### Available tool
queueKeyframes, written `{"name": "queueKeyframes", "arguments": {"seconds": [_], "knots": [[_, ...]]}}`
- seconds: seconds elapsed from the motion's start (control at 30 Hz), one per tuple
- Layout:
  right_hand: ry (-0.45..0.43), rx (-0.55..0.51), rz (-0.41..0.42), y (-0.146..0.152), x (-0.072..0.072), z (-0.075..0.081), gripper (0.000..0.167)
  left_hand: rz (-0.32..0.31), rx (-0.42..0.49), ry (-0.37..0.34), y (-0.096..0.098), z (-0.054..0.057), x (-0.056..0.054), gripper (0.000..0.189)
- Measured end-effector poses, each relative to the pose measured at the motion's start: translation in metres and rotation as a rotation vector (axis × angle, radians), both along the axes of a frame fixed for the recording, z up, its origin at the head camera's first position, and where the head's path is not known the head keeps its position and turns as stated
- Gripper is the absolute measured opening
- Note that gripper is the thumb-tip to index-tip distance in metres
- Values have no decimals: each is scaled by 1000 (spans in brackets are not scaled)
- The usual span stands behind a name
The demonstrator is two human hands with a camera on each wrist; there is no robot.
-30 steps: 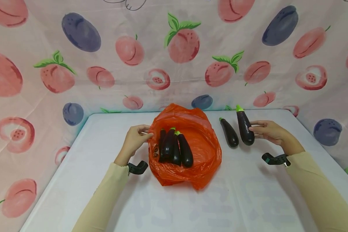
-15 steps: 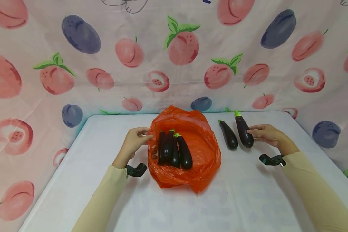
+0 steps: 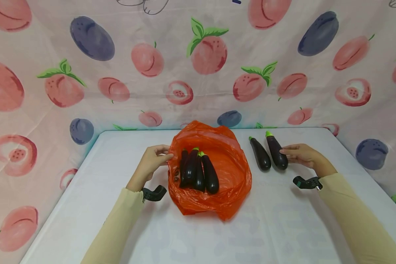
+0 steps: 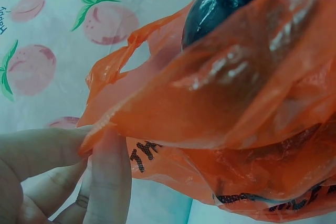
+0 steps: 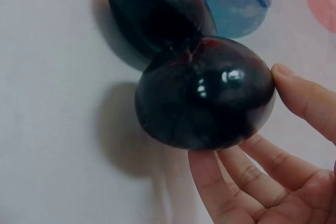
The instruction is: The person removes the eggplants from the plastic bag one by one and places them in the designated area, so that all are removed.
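Head view: the bag (image 3: 211,203) is resting on the surface (image 3: 270,223), its mouth gaping upward and its back rim overlapping the far edge. The left hand (image 3: 153,159) is pinching the rim on the bag's left side between thumb and fingers, apparently to steady the mouth and spread it wide. Inside, four visible bagged eggplants (image 3: 199,176) are lying bunched toward the left wall, stems pointing to the far edge; the bag's wall is probably supporting them. The right hand (image 3: 303,154) is holding the first eggplant (image 3: 277,152) by its thick end, thumb opposing fingers, likely because this end is offering the firmer grip. This eggplant is lying toward the surface's far right corner, just beside the second eggplant (image 3: 260,154); whether it is touching the surface cannot be told.
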State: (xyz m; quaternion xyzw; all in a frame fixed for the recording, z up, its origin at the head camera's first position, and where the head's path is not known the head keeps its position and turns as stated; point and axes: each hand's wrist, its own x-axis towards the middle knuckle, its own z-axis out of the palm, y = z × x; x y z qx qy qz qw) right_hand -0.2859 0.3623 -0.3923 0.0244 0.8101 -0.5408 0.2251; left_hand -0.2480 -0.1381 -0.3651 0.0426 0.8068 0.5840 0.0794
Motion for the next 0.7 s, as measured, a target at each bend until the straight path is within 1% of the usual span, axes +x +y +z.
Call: {"name": "queueKeyframes", "arguments": {"seconds": [0.27,0.53,0.7], "knots": [[-15,17,-15,0,-4,-5,71,3,3,-2,0,1,0,31],[-9,62,-14,0,-7,-8,72,1,0,6,-1,-2,-3,32],[-13,50,-23,-1,-8,-10,70,-4,10,10,-2,-2,-2,33]]}}
